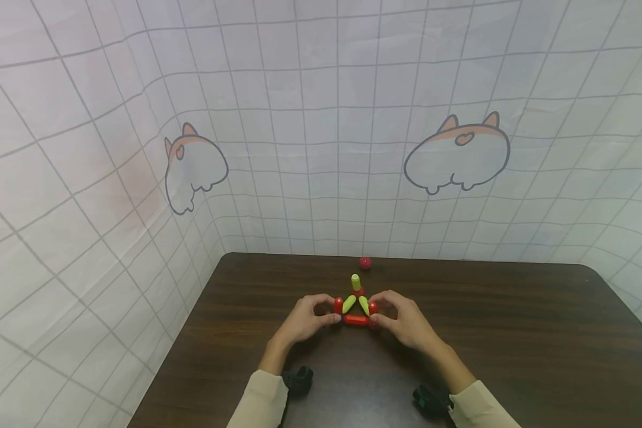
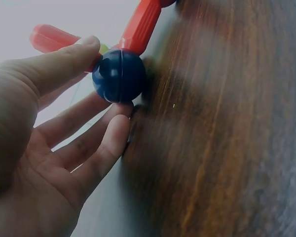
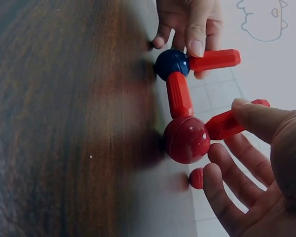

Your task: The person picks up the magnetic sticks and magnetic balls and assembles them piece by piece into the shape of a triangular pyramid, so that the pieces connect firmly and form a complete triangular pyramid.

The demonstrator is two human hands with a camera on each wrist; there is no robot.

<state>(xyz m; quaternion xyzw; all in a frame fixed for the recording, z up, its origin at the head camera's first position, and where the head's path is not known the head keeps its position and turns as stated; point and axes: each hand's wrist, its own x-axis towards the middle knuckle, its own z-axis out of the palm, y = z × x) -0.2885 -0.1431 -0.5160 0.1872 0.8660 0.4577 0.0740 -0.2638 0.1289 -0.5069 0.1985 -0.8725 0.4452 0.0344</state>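
Note:
A triangle frame of toy magnetic sticks and balls lies on the table between both hands. A red stick (image 1: pixel 356 320) joins a blue ball (image 2: pixel 119 75) at the left front corner to a red ball (image 3: pixel 187 139) at the right. Two yellow-green sticks (image 1: pixel 349 304) run back to another red ball, topped by an upright yellow-green stick (image 1: pixel 355 282). My left hand (image 1: pixel 306 320) pinches the upright left red stick (image 3: pixel 216 59) low, by the blue ball. With thumb and fingers, my right hand (image 1: pixel 405 321) pinches the upright right red stick (image 3: pixel 227 124).
A loose red ball (image 1: pixel 365 263) sits near the back edge of the dark wooden table (image 1: pixel 513 333). Behind it hangs a white gridded cloth (image 1: pixel 321 119) with cartoon animals. Black wrist devices (image 1: pixel 298 381) are by both forearms.

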